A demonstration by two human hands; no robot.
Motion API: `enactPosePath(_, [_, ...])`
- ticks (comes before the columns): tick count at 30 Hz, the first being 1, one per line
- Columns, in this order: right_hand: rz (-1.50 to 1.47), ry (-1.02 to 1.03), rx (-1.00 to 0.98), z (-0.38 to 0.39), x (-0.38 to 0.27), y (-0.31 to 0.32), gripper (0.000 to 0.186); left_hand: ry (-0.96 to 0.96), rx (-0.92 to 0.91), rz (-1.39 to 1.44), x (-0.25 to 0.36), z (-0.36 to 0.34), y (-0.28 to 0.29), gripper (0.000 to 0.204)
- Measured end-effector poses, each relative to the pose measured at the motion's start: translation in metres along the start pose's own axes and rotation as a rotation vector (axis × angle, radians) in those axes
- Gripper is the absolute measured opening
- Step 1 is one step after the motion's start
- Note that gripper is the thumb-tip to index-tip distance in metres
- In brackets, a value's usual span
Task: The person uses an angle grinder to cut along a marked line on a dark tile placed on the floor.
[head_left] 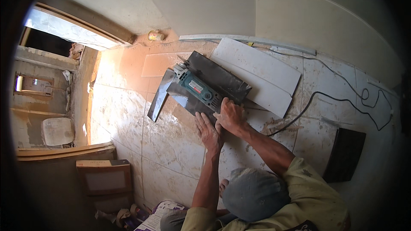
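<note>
A teal and black angle grinder (198,89) lies aslant on a dark tile piece (188,102), its metal head toward the far left. My right hand (232,116) is closed around the rear end of the grinder; the palm side is hidden. Beside it, my left hand (208,131) rests with fingers stretched out on the near edge of the dark tile. Another dark slab (222,76) lies just beyond the grinder. A narrow dark strip (160,96) with a shiny face sits at the left of the grinder's head.
Large white tiles (261,70) lie right of the dark slab. A black cord (329,99) loops across the dusty floor to the right, near a separate dark tile (344,154). A cup (156,35) stands by the far wall. Cardboard boxes (105,177) stand at lower left, beside a doorway.
</note>
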State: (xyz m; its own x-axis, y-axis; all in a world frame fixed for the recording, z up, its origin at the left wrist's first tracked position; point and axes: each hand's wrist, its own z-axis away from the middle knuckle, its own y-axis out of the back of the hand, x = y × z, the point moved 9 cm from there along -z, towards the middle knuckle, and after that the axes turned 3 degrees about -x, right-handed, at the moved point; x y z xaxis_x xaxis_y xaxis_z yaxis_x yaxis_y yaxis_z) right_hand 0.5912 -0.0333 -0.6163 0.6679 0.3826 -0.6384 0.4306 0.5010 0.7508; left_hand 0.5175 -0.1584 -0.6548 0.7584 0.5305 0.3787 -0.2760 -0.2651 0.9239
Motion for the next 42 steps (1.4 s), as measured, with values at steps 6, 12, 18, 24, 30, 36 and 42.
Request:
enactPosePath(6, [-0.035, 0.008, -0.011, -0.001, -0.001, 0.002, 0.054, 0.01, -0.005, -0.028, 0.002, -0.001, -0.001, 0.074])
enactPosePath(12, [-0.035, 0.019, 0.011, -0.003, 0.001, -0.003, 0.056, -0.021, 0.017, -0.02, 0.002, 0.0, -0.001, 0.072])
enactPosePath(18, [0.046, 0.022, -0.013, -0.003, 0.0, 0.0, 0.052, -0.03, 0.021, -0.052, 0.003, 0.0, -0.002, 0.072])
enactPosePath(24, [0.044, 0.012, -0.039, -0.002, 0.0, -0.001, 0.052, -0.052, 0.037, -0.054, 0.003, 0.0, -0.002, 0.072])
enactPosePath(30, [0.058, -0.001, -0.059, -0.002, -0.001, 0.001, 0.051, -0.045, 0.03, -0.053, 0.0, -0.001, -0.003, 0.072])
enactPosePath(36, [0.003, 0.024, 0.017, -0.001, -0.004, 0.007, 0.052, -0.02, 0.008, -0.042, -0.001, -0.001, -0.001, 0.073])
enactPosePath(42, [-0.012, 0.018, 0.022, -0.005, 0.0, -0.001, 0.047, -0.031, 0.008, -0.022, 0.003, -0.001, 0.0, 0.072])
